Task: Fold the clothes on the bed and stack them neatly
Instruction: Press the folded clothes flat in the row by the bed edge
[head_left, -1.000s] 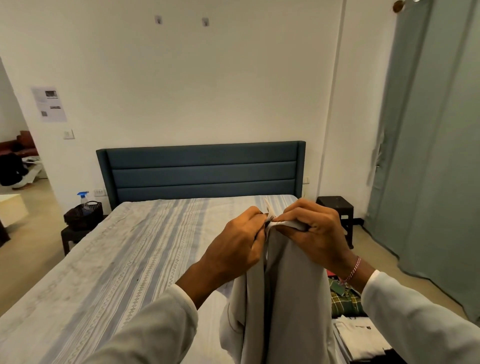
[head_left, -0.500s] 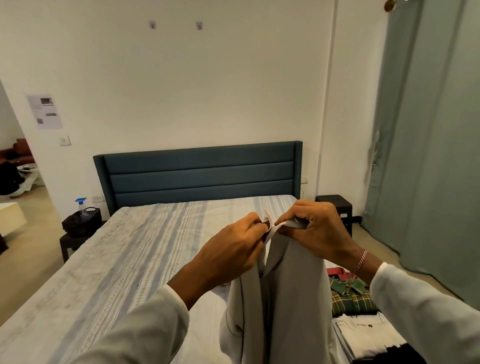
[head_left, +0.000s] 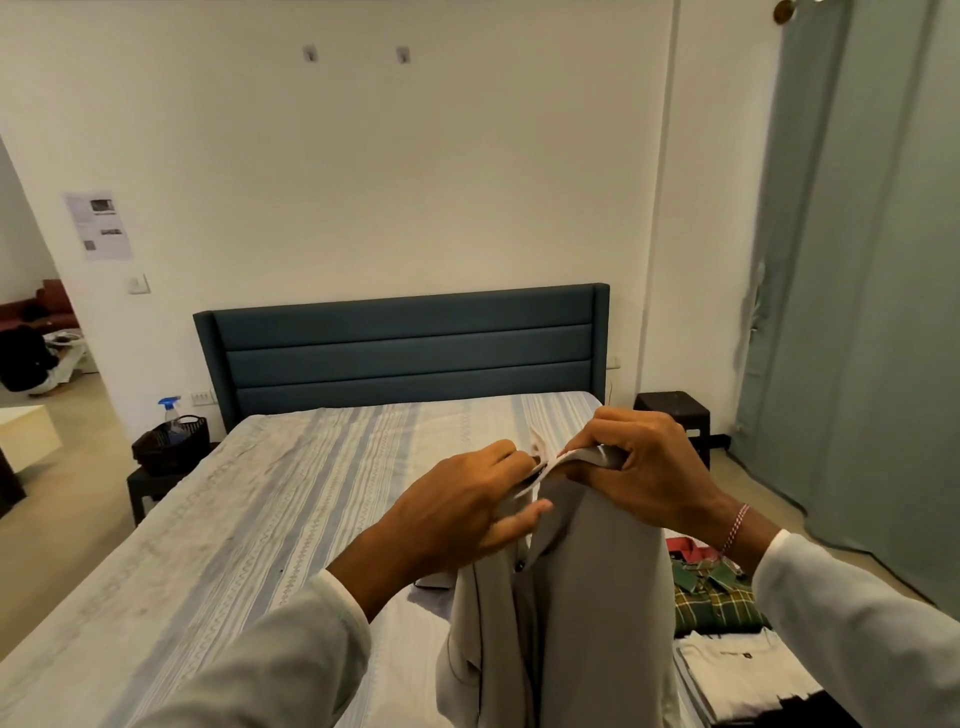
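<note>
- We see a light grey garment (head_left: 587, 613) held up in the air above the near end of the bed (head_left: 270, 509), its top edge caught between both hands and the rest of the cloth hanging straight down below them.
- The left hand (head_left: 457, 512) pinches the garment's upper edge on its left side, thumb and forefinger closed on the cloth, the other fingers curled loosely beneath.
- The right hand (head_left: 641, 467) grips the same top edge just beside the left, fingers curled over the fold from above; a small pale tab of fabric sticks up between the two hands.
- A dark button shows on the cloth just below the left hand.
- Below and to the right of the right hand lies a green plaid folded piece (head_left: 719, 603), and nearer to us than that a white folded piece (head_left: 737, 670), with something dark at the bottom edge which we cannot make out.
- Beyond both hands the striped bedsheet runs to a dark blue headboard (head_left: 405, 353).
- Far left of the left hand stands a dark basket (head_left: 171, 444) with a spray bottle (head_left: 170, 410) in it, on a low stool.
- Past the right hand a dark side table (head_left: 672, 410) stands by a grey-green curtain (head_left: 872, 291).
</note>
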